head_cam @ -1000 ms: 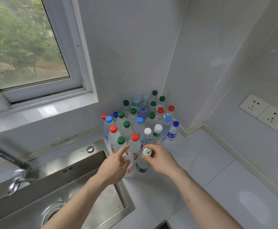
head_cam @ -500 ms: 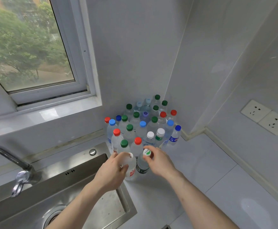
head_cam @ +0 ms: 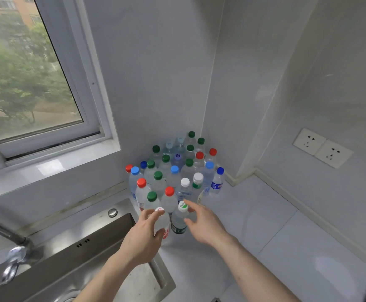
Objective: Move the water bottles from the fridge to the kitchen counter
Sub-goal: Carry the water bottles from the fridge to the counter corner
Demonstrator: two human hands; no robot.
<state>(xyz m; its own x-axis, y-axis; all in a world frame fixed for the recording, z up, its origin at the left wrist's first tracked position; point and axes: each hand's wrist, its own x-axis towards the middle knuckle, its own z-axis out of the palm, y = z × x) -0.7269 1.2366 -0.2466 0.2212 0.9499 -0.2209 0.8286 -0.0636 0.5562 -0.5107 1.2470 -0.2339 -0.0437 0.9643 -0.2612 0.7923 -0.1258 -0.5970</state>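
Left hand is now wrapping the red-labelled bottle instead of pointing above it. Right hand is letting go of the green-and-white cap, fingers spreading beside the bottle.

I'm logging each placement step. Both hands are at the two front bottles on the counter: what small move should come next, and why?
Probably let go with the left hand and draw both hands back: its bottle already stands upright on the counter, and the right hand is open beside the green-and-white-capped bottle.

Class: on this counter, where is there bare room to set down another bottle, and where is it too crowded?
Bare: the counter between the bottle cluster and the wall with the sockets. Crowded: the corner, and by the sink edge, where both hands are.
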